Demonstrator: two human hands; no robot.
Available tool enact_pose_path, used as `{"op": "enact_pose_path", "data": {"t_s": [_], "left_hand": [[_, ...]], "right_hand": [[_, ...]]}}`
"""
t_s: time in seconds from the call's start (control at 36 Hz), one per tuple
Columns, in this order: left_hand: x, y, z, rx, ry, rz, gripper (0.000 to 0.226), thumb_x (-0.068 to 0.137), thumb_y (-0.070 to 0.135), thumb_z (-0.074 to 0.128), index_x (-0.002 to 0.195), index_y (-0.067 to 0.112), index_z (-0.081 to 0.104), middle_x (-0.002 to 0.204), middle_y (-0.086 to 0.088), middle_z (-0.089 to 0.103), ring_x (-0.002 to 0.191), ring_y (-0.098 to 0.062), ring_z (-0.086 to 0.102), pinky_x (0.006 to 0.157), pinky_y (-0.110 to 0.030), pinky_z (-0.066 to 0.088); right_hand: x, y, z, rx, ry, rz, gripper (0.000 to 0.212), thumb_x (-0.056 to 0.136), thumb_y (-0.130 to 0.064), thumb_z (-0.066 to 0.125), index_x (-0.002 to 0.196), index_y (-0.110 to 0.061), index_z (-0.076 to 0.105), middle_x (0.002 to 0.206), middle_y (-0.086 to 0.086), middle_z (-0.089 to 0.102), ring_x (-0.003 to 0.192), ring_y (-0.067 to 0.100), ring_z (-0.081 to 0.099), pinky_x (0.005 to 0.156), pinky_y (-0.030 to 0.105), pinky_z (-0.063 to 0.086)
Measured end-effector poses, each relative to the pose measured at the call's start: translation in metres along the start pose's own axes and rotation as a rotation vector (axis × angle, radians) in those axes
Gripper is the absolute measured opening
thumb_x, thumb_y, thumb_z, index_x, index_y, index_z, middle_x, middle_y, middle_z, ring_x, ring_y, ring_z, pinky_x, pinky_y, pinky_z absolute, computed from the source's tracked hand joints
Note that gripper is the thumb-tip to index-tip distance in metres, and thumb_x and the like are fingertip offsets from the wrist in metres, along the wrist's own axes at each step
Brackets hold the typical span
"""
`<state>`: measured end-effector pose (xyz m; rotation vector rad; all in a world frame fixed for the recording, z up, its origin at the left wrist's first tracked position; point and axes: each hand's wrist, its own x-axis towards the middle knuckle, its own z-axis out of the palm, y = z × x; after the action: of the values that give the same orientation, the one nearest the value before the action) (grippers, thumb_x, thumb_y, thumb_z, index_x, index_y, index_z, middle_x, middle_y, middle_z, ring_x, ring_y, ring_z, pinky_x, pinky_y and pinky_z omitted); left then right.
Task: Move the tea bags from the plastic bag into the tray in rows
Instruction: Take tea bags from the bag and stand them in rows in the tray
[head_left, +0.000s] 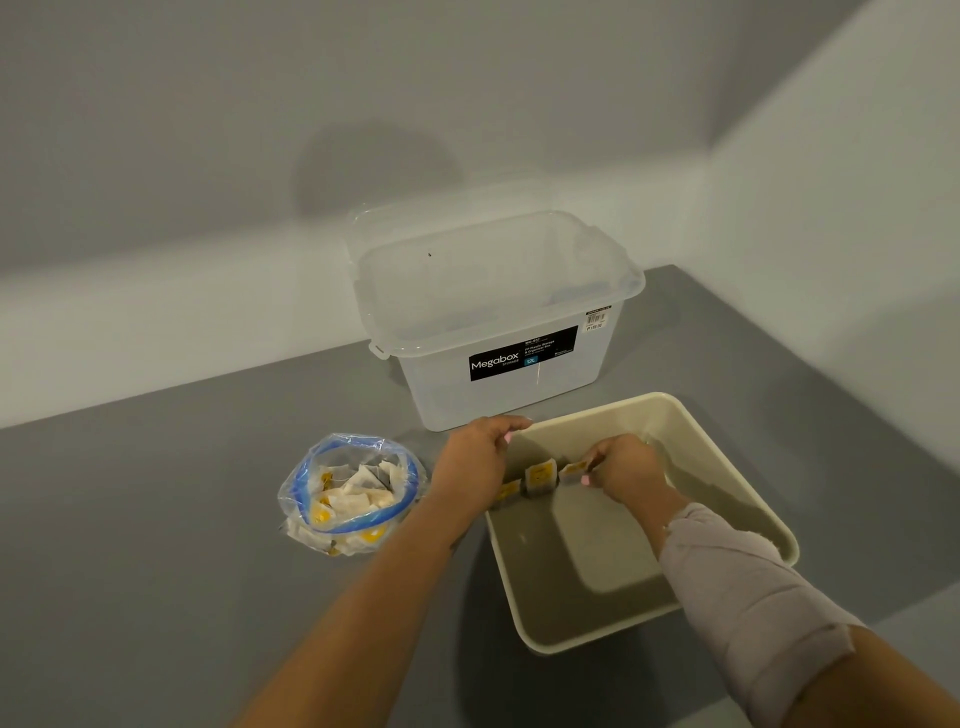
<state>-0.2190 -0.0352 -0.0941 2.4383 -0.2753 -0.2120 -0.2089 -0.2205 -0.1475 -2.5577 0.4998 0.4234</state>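
Currently, a tea bag (570, 471) is being pinched between the thumb and curled fingers of the right hand (626, 467), low inside the beige tray (737, 467) near its far-left part. Just left of that hand, two more tea bags are being kept upright in a short row on the tray floor: the middle tea bag (540, 479) beside the pinched one, and the left tea bag (506, 492) partly hidden behind the left hand (475, 457). The left hand is being held over the tray's left wall, fingers curled downward; whether anything is being gripped by it cannot be told. Left of the left hand, well apart from the tray, the plastic bag (349, 491) is being left open on the grey surface (156, 545), its blue-edged mouth facing up, with many white and yellow tea bags heaped inside. Beyond both hands, a clear storage box (498, 317) labelled "Megabox" is being kept near the tray's far edge.
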Motion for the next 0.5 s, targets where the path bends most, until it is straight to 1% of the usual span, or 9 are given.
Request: {"op": "enact_pose_path", "data": {"t_s": [0.08,0.17,0.25,0.31,0.36,0.42,0.44,0.47,0.5], "left_hand": [[0.002,-0.001,0.001,-0.003,-0.001,-0.009,0.041,0.098,0.009,0.042,0.131,0.032,0.052,0.133,-0.005,0.050,0.118,-0.023,0.049,0.096,-0.031,0.044],[0.004,-0.004,0.002,-0.015,0.014,-0.013,0.038,0.100,0.013,0.039,0.129,0.033,0.054,0.132,-0.005,0.053,0.117,-0.021,0.050,0.093,-0.026,0.041],[0.005,-0.004,0.003,0.000,0.014,-0.007,0.038,0.100,0.013,0.039,0.129,0.032,0.055,0.131,-0.004,0.053,0.116,-0.020,0.050,0.093,-0.025,0.041],[0.005,-0.004,0.002,0.025,0.008,-0.005,0.039,0.099,0.012,0.041,0.129,0.032,0.054,0.131,-0.004,0.052,0.116,-0.021,0.050,0.096,-0.028,0.042],[0.008,-0.002,0.001,0.046,-0.005,-0.009,0.040,0.098,0.011,0.042,0.131,0.031,0.054,0.131,-0.004,0.051,0.117,-0.021,0.049,0.100,-0.031,0.042],[0.010,-0.001,-0.002,0.058,-0.009,-0.013,0.040,0.098,0.011,0.043,0.132,0.030,0.053,0.134,-0.003,0.051,0.119,-0.021,0.049,0.103,-0.032,0.041],[0.011,-0.001,-0.003,0.055,-0.007,-0.009,0.040,0.098,0.012,0.043,0.132,0.029,0.052,0.135,-0.003,0.051,0.121,-0.021,0.048,0.104,-0.031,0.040],[0.011,0.000,-0.004,0.045,0.000,-0.005,0.039,0.099,0.012,0.043,0.133,0.029,0.052,0.137,-0.002,0.050,0.122,-0.020,0.048,0.105,-0.030,0.038],[0.011,0.000,-0.006,0.032,0.009,-0.002,0.039,0.099,0.013,0.043,0.133,0.029,0.052,0.137,-0.002,0.050,0.123,-0.019,0.048,0.105,-0.029,0.037]], "right_hand": [[-0.004,0.000,-0.003,0.022,0.013,-0.001,0.032,0.077,-0.021,0.077,0.105,-0.009,0.071,0.108,0.009,0.068,0.103,0.027,0.062,0.094,0.034,0.049],[-0.006,0.001,-0.006,0.064,0.026,0.010,0.025,0.073,-0.015,0.080,0.095,-0.010,0.071,0.106,0.009,0.069,0.101,0.026,0.063,0.091,0.031,0.050],[-0.007,0.002,-0.010,0.030,0.003,0.006,0.026,0.072,-0.016,0.081,0.087,-0.017,0.060,0.108,0.006,0.066,0.103,0.024,0.061,0.093,0.032,0.049],[-0.009,0.002,-0.013,0.001,-0.001,0.012,0.029,0.072,-0.019,0.081,0.089,-0.018,0.057,0.104,0.004,0.064,0.098,0.021,0.060,0.093,0.032,0.049],[-0.010,0.002,-0.017,-0.049,-0.015,0.015,0.030,0.074,-0.022,0.080,0.094,-0.017,0.058,0.099,0.003,0.060,0.090,0.019,0.056,0.091,0.032,0.050],[-0.013,-0.001,-0.023,-0.110,-0.015,0.016,0.028,0.078,-0.020,0.076,0.095,-0.017,0.055,0.094,0.003,0.059,0.082,0.018,0.055,0.084,0.032,0.053],[-0.015,-0.003,-0.026,-0.112,0.006,0.025,0.023,0.080,-0.016,0.072,0.092,-0.016,0.053,0.086,0.002,0.057,0.077,0.017,0.054,0.075,0.030,0.053],[-0.017,-0.004,-0.029,-0.100,0.034,0.037,0.017,0.081,-0.011,0.067,0.087,-0.014,0.051,0.077,0.000,0.054,0.073,0.017,0.053,0.067,0.028,0.050],[-0.019,-0.006,-0.033,-0.072,0.060,0.050,0.013,0.082,-0.009,0.062,0.080,-0.013,0.050,0.071,0.000,0.050,0.073,0.018,0.052,0.063,0.028,0.045]]}}
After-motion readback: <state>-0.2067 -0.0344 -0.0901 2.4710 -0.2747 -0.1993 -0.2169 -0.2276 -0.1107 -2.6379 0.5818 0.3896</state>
